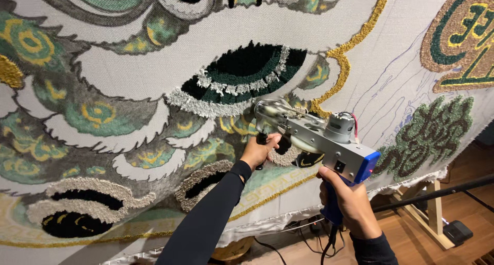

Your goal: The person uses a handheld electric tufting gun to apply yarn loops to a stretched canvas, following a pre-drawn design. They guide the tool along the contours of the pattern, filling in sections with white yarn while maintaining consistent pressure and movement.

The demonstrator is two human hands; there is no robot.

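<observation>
A silver tufting gun point(314, 136) with a blue rear end and a grey motor on top points at a large stretched cloth point(154, 74). My left hand point(261, 150) grips the gun's black front handle, close to the cloth. My right hand point(347, 200) holds the blue rear grip from below. The gun's nose sits just under a black, dark green and white tufted patch point(242, 74). The cloth carries tufted green, yellow, grey and gold shapes, with bare white areas between them.
A wooden frame leg point(429, 213) stands at the lower right on a wooden floor. A black bar point(437, 193) crosses in front of it. Black cables point(303, 234) and a small black box point(457, 231) lie on the floor.
</observation>
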